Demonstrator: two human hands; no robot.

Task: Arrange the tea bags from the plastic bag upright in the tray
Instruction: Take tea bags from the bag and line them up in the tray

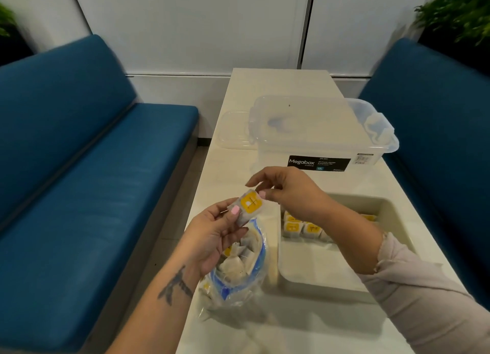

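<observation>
Left hand and right hand both pinch one tea bag, held above the plastic bag at the table's 7 o'clock. The tray, at 4 o'clock, holds a row of upright tea bags.

Clear crinkled plastic bag, glossy smooth table, translucent plastic box

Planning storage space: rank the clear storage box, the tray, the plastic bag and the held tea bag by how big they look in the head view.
1. clear storage box and tray: look alike; the tray is nearer and partly covered by an arm, so unranked.
2. plastic bag
3. tea bag, pinched by both hands.
</observation>
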